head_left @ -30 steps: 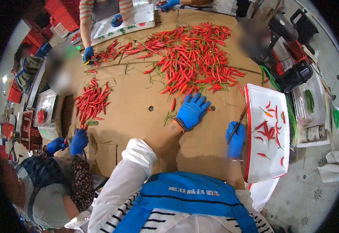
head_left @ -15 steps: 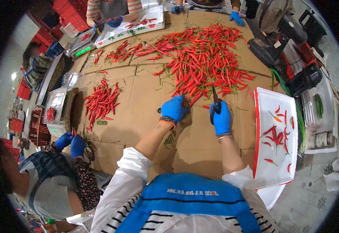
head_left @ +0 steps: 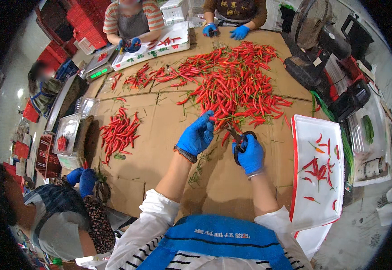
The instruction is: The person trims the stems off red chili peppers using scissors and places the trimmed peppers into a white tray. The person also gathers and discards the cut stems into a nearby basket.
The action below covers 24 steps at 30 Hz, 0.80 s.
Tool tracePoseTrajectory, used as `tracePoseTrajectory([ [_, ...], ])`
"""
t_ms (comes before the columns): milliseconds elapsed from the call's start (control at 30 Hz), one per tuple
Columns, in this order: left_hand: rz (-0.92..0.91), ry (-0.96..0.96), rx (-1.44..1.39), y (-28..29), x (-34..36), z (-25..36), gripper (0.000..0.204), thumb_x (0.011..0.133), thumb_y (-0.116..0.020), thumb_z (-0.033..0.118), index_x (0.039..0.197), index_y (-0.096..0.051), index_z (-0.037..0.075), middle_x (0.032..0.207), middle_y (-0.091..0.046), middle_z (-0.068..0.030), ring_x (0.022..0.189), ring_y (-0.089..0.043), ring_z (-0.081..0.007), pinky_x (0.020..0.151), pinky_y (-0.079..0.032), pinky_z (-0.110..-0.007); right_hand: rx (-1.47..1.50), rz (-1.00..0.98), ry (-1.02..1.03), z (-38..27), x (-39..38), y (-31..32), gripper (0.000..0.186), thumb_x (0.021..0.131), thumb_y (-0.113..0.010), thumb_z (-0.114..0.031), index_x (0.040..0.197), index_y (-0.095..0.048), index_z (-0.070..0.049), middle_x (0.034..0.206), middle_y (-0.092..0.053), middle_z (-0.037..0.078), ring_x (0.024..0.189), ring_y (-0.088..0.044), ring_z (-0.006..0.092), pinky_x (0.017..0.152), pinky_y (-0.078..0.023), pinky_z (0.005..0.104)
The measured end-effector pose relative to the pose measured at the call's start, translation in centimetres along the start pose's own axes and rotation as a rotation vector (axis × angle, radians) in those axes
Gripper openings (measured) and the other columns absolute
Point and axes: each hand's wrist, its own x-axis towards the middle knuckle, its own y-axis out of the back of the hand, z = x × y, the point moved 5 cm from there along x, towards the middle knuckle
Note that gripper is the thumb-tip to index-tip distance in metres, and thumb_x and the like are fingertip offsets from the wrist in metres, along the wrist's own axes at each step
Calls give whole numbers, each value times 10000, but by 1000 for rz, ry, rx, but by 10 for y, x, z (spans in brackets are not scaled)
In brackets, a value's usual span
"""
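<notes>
Containers first, from the left. Clear plastic tray (head_left: pixel 65 134) at the left edge of the cardboard-covered counter (head_left: pixel 160 135), a small clump of red chillies inside. Just right of it, a loose small heap of red chilli peppers (head_left: pixel 118 131) lying straight on the cardboard. Far side: long white tray (head_left: pixel 178 42) with a few red chillies in it, in front of a person in a striped shirt. Centre of the counter: big spread pile of red chilli peppers with green stems (head_left: pixel 232 81), reaching down to the near hands. Right: white rectangular foam tray with a red rim (head_left: pixel 315 202), holding a scatter of trimmed red chillies, mostly in its upper half. Further right, shallow clear trays (head_left: pixel 367 148), one holding a green pepper.

Hands, both in blue gloves. Left hand (head_left: pixel 197 136): fingers curled loosely and closing on a chilli at the near edge of the big pile; the grip itself is partly hidden by the glove. Right hand (head_left: pixel 249 154): fingers closed through the loops of black-handled scissors (head_left: pixel 237 138), blades pointing up-left toward the left hand and the pile edge. Cut green stems (head_left: pixel 200 164) litter the cardboard just below the left wrist.
</notes>
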Motion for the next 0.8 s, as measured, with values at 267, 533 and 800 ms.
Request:
tracePoseTrajectory([
  [267,-41,144,-67,3,14,-32,243,895,-543,155,1129,-566,95,861,-635,-21,693,-602,-93,527,-463,-198,20,3,-24,0,1,4,358,701,-733,-246,914,-512,-62,669,-511,86,570,-518,243,523,-424,357],
  [533,-118,166,-110,26,24,-39,221,901,-531,171,1097,-579,81,918,-644,-56,798,-632,-159,668,-528,-260,-27,-82,-119,6,-1,1,294,727,-708,-257,857,-529,-65,641,-554,95,556,-547,244,525,-429,356],
  [800,45,-290,35,41,21,65,214,898,-511,180,1060,-583,60,1018,-606,-88,1012,-553,-253,821,-479,-377,62,70,-191,17,1,-9,244,788,-665,-246,907,-555,-64,670,-585,105,592,-565,270,546,-431,364],
])
